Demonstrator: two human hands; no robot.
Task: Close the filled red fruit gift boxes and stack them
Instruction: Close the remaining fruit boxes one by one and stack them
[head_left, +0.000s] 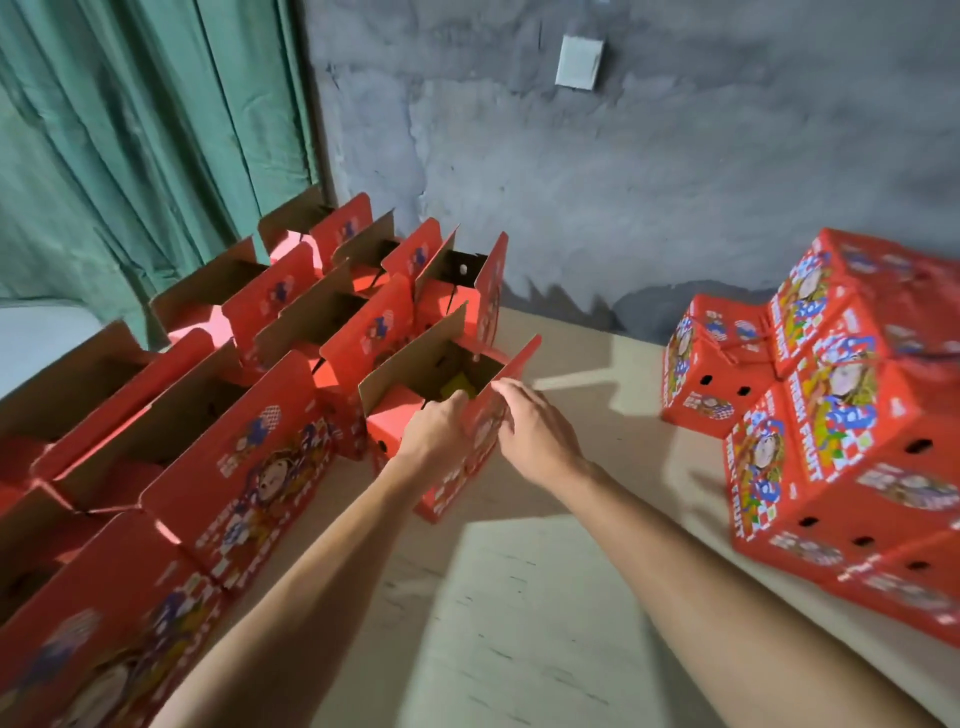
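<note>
An open red gift box (410, 421) stands in the middle of the pale table (519, 597), its brown-lined flaps up and something yellow showing inside. My left hand (434, 431) and my right hand (530, 426) both grip its near right flap (485, 431) at the top edge, one on each side of it. Several more open red boxes (249, 322) stand in rows to the left. A stack of closed red boxes (831, 426) with cartoon prints sits at the right.
A grey concrete wall (623, 182) with a white switch plate (579, 61) runs behind the table. A green curtain (130, 130) hangs at the back left. Bare tabletop lies between the open boxes and the closed stack.
</note>
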